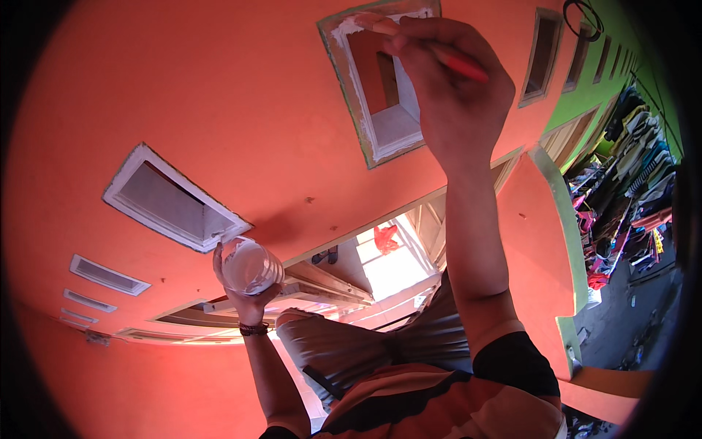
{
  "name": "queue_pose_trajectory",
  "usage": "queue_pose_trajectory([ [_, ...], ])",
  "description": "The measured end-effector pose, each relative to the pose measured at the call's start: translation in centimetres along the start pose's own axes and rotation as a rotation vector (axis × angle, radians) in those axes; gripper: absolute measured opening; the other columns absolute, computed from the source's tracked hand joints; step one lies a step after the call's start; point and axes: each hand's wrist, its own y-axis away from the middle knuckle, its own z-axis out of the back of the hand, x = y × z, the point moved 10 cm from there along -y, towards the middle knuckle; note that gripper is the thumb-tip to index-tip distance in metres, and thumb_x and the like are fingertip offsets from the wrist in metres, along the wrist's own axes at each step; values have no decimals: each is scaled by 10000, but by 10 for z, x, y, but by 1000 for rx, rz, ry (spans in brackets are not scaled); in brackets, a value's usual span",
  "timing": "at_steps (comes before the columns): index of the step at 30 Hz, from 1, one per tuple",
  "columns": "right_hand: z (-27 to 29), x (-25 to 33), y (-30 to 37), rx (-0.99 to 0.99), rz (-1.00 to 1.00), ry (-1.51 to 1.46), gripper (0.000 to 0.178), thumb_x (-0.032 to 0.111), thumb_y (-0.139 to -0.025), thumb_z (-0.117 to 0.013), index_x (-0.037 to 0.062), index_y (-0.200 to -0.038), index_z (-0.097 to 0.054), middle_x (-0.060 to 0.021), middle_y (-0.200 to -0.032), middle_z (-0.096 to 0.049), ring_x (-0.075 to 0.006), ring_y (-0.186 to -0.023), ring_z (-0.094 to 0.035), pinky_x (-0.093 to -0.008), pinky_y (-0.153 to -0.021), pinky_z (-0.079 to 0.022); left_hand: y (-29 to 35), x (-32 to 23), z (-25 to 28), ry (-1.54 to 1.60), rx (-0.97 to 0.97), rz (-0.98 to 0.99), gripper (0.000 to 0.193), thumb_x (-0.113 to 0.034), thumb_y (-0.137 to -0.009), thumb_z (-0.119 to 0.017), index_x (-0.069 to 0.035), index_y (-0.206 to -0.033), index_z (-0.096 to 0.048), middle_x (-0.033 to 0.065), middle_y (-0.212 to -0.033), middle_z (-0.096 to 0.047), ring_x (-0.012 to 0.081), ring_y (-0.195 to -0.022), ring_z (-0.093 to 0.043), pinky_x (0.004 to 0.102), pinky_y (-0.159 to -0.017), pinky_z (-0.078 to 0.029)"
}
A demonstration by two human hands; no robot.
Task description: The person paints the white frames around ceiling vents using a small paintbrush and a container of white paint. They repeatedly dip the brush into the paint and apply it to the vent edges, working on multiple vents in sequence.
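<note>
My raised right hand (468, 95) is closed around a paintbrush with a red handle (466, 64). The bristle end reaches the top edge of a framed wall opening (358, 110), whose border is partly white and partly bare brown-grey, with a dark green outer line. Lower and to the left, my left hand (252, 301) grips a clear ribbed plastic container (254, 269) holding white paint. White smears coat its inner wall. The container is close to the lower corner of a second framed opening (121, 184) with a white border.
An orange wall (219, 88) surrounds the openings, and more small framed ones (110, 275) run off to the left. Below are an open door (329, 282) and a bright floor with a red bag (385, 239). Clothes (636, 168) hang at the right, past a curved orange half-wall (541, 256).
</note>
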Motion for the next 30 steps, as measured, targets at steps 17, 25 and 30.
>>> queue_pose_trajectory([
  [17,7,-9,18,-60,-134,32,137,-64,-834,-636,-60,-970,-655,-107,-871,-713,-144,-833,-685,-229,-778,-527,-3,-7,-3,52,18,-24,1296,-38,-424,-866,-148,-1514,-174,112,-1272,-518,272,-1145,-547,410,-1001,-468],
  [25,28,-6,30,-279,-142,-61,146,-60,-793,-615,-3,-912,-678,-74,-874,-706,-95,-774,-662,-229,-715,-532,-3,-9,-2,15,16,-65,1284,-43,-429,-864,-143,-1511,-180,114,-1236,-540,270,-1128,-553,410,-995,-467],
  [30,4,0,45,-333,86,131,102,-27,-769,-642,35,-850,-643,-59,-858,-689,-140,-726,-628,-279,-682,-500,-2,-21,-10,-60,-19,6,1198,-126,-443,-816,-118,-1488,-230,109,-1250,-533,240,-1142,-539,399,-1005,-444],
])
